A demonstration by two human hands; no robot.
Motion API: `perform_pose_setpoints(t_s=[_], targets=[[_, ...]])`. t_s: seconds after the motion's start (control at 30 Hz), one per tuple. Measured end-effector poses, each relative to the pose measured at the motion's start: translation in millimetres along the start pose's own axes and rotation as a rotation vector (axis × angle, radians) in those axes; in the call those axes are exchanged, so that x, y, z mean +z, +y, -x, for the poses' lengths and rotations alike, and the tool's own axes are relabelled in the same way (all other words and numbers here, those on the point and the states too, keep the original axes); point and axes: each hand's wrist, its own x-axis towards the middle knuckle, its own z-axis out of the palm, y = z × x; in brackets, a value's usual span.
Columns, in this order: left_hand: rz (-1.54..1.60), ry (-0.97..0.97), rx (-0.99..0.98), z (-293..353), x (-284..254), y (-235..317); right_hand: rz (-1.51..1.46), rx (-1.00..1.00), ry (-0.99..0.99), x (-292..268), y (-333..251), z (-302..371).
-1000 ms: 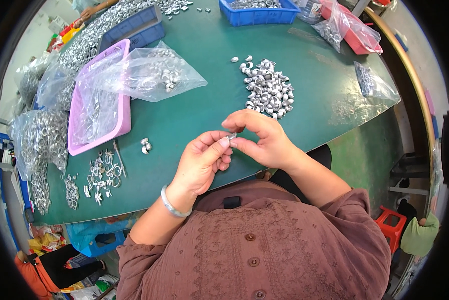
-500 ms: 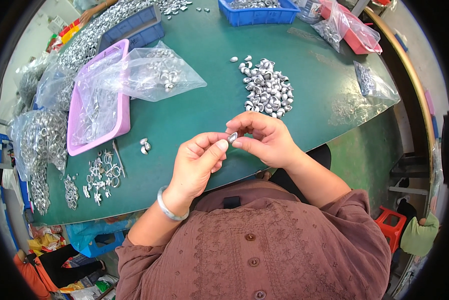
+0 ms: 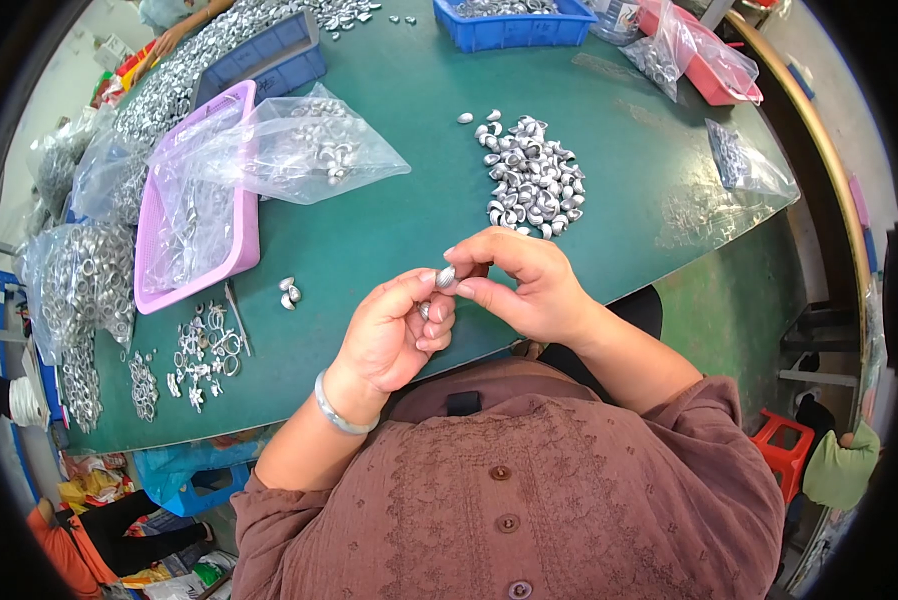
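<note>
A small silver cap (image 3: pixel 446 277) sat right between the two hands, close to the person's chest and above the near edge of the green surface (image 3: pixel 609 250). The right hand (image 3: pixel 529 285) pinched it with the thumb and first finger from the right side. The left hand (image 3: pixel 399 335) touched it from the left with its thumb tip, and its other fingers were curled in. A second tiny shiny bit seemed to sit in those curled fingers, but it was too small to tell for sure. Both hands were just as close to the cap, since both were on it. The cap's long side ran tilted, up and a little to the right.

The cap looked smooth, round and shiny, like a little metal bean. Only part of it showed between the fingertips.

Farther away on the surface, a bit to the right, lay a pile of the same silver caps (image 3: pixel 529 180). Two more caps (image 3: pixel 289 292) lay alone to the left of the hands. Beyond them sat a pink tray (image 3: pixel 244 235) with a clear bag (image 3: pixel 299 150) of metal bits, and some little metal rings (image 3: pixel 204 350) lay near the left edge.
</note>
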Motion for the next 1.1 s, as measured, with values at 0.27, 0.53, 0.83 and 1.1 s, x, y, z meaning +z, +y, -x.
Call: perform_pose_setpoints(t_s=[0.27, 0.53, 0.83, 1.1], targets=[[0.113, -0.081, -0.091, -2.6, -3.4, -3.3, -0.083, 0.125, -0.017, -1.7, -0.5, -0.8], [0.065, 0.024, -0.087, -2.1, 3.9, -6.1, -0.298, 0.313, -0.012, -0.4, 4.4, 2.5], [0.095, 0.012, -0.094, -2.9, 1.5, -7.1, -0.442, 0.421, -0.002, 1.5, 3.5, 3.3], [0.133, 0.001, -0.117, -4.5, -1.4, -10.3, -0.298, 0.292, -0.026, 2.2, 2.6, 3.6]])
